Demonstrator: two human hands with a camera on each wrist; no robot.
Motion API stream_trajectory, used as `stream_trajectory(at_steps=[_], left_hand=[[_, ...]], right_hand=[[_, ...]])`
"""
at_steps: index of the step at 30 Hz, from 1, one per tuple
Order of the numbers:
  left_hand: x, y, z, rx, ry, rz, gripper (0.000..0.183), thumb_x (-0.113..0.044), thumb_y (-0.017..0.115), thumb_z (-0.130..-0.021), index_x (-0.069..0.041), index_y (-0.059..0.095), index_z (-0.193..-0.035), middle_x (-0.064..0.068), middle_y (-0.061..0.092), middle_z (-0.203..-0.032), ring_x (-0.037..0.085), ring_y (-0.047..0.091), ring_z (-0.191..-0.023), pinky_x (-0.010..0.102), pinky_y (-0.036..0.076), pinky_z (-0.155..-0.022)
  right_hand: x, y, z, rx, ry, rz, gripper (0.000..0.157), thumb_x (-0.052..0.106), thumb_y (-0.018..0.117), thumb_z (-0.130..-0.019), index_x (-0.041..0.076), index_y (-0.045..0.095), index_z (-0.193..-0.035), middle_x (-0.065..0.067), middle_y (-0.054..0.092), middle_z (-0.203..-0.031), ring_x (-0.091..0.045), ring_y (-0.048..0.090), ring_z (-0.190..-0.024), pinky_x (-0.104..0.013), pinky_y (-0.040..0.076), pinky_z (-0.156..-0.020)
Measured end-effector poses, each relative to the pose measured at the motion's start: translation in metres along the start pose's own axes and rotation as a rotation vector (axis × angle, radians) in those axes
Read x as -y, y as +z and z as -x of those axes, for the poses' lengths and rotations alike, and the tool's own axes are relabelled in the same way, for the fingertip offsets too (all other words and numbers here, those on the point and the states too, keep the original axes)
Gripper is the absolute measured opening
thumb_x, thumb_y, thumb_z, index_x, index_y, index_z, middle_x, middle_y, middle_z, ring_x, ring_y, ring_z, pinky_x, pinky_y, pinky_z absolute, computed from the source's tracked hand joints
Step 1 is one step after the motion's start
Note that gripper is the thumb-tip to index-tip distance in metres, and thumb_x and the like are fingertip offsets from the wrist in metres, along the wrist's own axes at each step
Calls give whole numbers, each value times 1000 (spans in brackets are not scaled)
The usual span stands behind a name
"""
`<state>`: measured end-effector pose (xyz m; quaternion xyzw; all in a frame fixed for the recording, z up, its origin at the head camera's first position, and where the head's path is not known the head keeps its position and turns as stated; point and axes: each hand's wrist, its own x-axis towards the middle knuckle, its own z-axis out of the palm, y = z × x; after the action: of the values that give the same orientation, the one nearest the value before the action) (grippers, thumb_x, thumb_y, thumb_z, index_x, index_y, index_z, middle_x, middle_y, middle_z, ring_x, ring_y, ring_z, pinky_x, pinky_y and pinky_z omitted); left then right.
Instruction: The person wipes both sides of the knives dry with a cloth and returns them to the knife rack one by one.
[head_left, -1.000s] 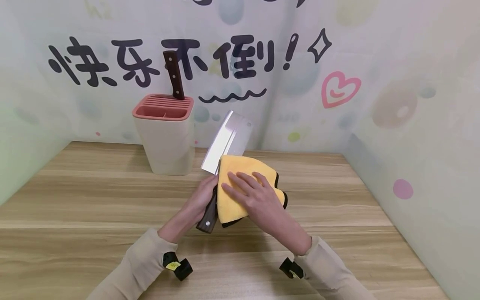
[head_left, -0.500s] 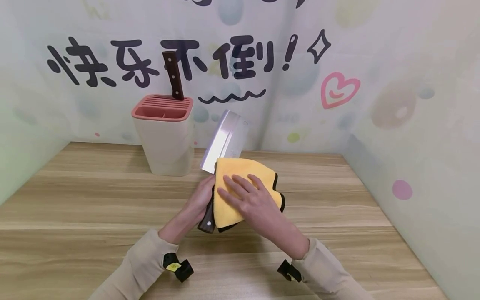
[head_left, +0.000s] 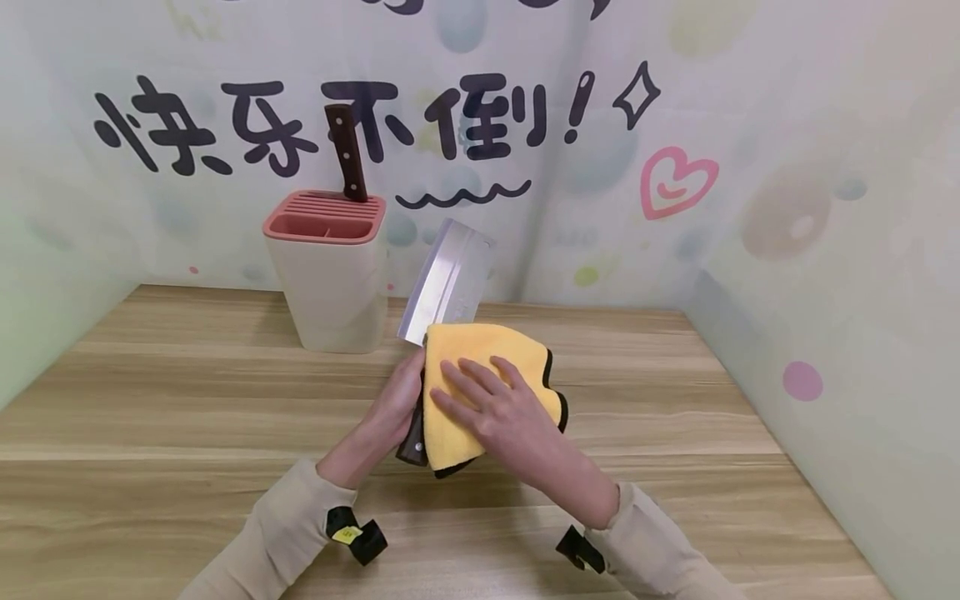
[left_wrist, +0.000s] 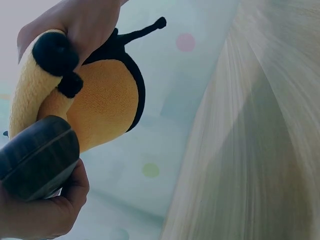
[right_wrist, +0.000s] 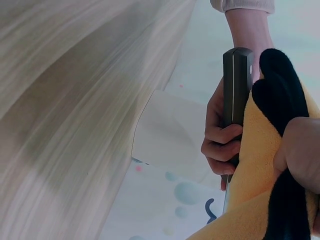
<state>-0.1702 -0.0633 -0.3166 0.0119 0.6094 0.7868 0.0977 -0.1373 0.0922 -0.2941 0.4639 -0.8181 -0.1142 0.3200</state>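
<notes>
A cleaver (head_left: 448,283) is held up off the table, its broad blade pointing up and away. My left hand (head_left: 393,396) grips the dark handle (right_wrist: 235,85), whose butt end faces me in the left wrist view. Over the lower blade and the handle's right side lies a folded yellow cloth (head_left: 487,337) with black trim. My right hand (head_left: 502,417) lies on this cloth with fingers spread across its top. In the right wrist view, that hand's thumb side (right_wrist: 302,152) bears on the cloth's black edge, holding it from below. The blade part behind the cloth is hidden.
A white knife block (head_left: 333,292) with a red slotted top stands at the back left, close to the blade. One dark-handled knife (head_left: 347,154) is upright in it. The wooden tabletop (head_left: 187,400) meets a printed backdrop (head_left: 585,192) behind and on the sides.
The cloth and my right hand have slid toward me and slightly left, uncovering a little more blade. The cleaver has shifted slightly left, and my left hand keeps its grip.
</notes>
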Motion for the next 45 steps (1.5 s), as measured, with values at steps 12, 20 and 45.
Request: stream_trajectory(at_steps=[12,20,45], left_hand=[[0,0,-1,-33,8,39,40,-31,20,-99,-2,48,-100,0,52,-83,9,52,-72,24,43,-71],[2,-4,-2,-23,-23,71,36,-32,25,-98,-6,47,-85,-1,52,-74,8,53,-65,22,44,-65],[2,-7,-2,13,-66,118,23,-24,33,-96,-3,43,-94,-3,54,-69,6,55,-59,19,46,-58]], right_hand=[[6,-3,10,-17,-52,0,48,9,69,-72,21,59,-117,-5,51,-126,-22,48,-114,-42,37,-93],[10,-3,14,-39,-109,12,44,13,68,-73,21,60,-116,-5,51,-126,-21,48,-113,-42,37,-93],[9,-10,23,-36,-228,9,39,15,63,-75,22,61,-113,-3,52,-125,-19,49,-113,-41,37,-94]])
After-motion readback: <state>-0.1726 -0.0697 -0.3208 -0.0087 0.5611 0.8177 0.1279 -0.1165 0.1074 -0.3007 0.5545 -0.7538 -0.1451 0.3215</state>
